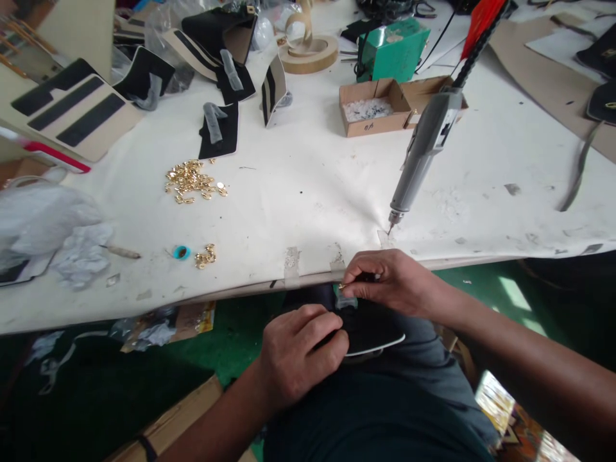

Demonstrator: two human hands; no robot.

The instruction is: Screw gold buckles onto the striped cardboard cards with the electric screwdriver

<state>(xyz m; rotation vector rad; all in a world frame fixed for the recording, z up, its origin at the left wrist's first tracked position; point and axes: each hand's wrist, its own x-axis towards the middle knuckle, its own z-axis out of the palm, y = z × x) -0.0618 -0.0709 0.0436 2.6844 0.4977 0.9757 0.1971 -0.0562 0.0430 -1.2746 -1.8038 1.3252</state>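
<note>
My left hand [305, 351] is curled over the left side of a black panel [373, 330] with a pale edge, which lies on my lap just below the table edge. A strip of clear film [345, 300] covers something near the panel's top. Right above that strip, my right hand [392, 282] is closed, thumb and forefinger pinching a small gold-coloured metal fitting [342, 287]. The fitting's exact shape is too small to tell. A grey electric screwdriver [418, 157] hangs bit-down beyond my right hand, its tip close to the table top.
On the white table [289, 212] are a pile of gold fittings [190, 179], a smaller pile [206, 256], a blue ring-shaped cap [181, 252] and an awl-like tool [122, 252]. Farther back stand cardboard boxes [375, 125], a green power unit [394, 48], tape rolls [310, 54] and black panels [226, 131].
</note>
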